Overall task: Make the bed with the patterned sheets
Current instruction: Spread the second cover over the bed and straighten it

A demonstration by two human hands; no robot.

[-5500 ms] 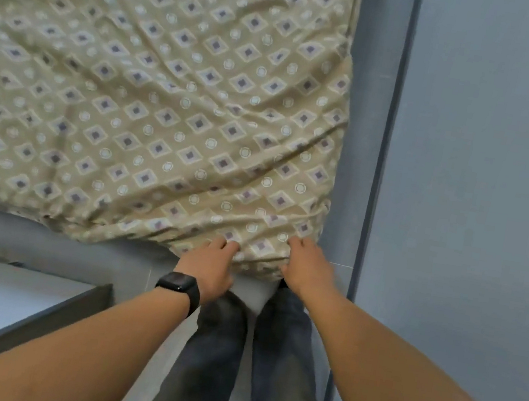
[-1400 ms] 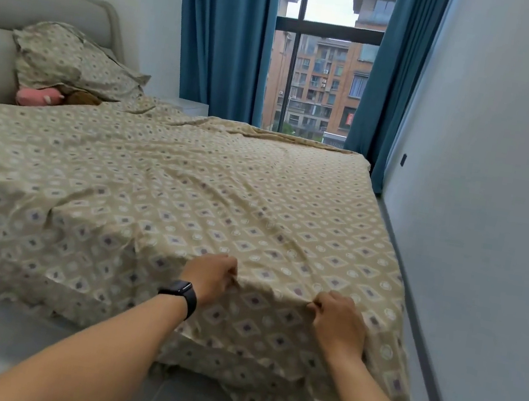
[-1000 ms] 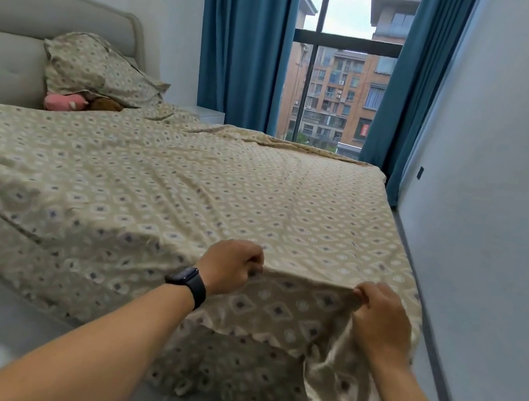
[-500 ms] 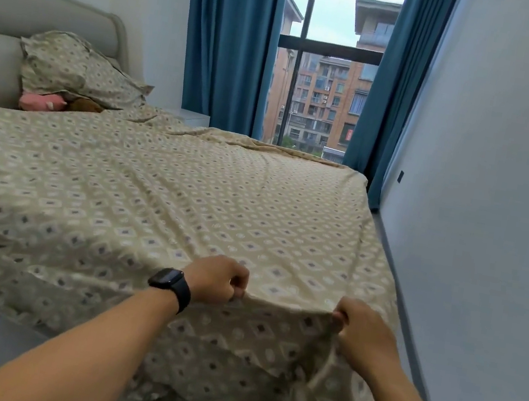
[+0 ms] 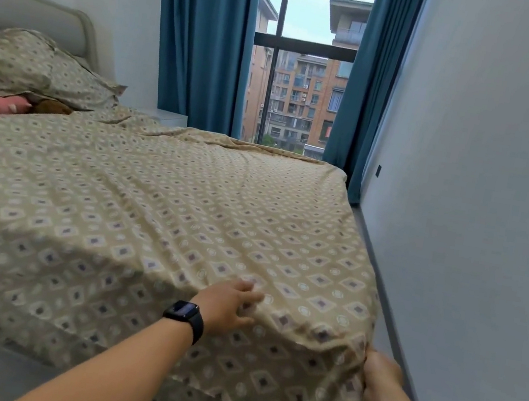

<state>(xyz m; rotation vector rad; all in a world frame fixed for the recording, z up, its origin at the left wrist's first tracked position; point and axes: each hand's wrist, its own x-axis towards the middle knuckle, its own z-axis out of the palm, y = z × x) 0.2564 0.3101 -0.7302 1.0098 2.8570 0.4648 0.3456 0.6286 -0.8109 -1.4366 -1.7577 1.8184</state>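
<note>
The patterned sheet (image 5: 156, 218), beige with small diamond and circle motifs, covers the bed across the left and centre of the frame, and its near edge hangs over the foot of the mattress toward the bottom. In the lower centre the left hand (image 5: 225, 307), with a black smartwatch (image 5: 184, 314) on its wrist, lies on top of the sheet near the foot edge, fingers spread and nearly straight, pressing the fabric flat. At the lower right the right hand (image 5: 379, 374) grips the sheet at the corner of the bed, fingers curled into the bunched fabric where it drops down the side next to the grey wall (image 5: 481, 200).

In the upper left a pillow (image 5: 41, 68) in the same pattern leans against the padded headboard (image 5: 36, 15), with a pink plush toy (image 5: 3, 103) tucked under it. Blue curtains (image 5: 205, 38) frame a window (image 5: 293, 94) at top centre, with brick apartment buildings visible outside.
</note>
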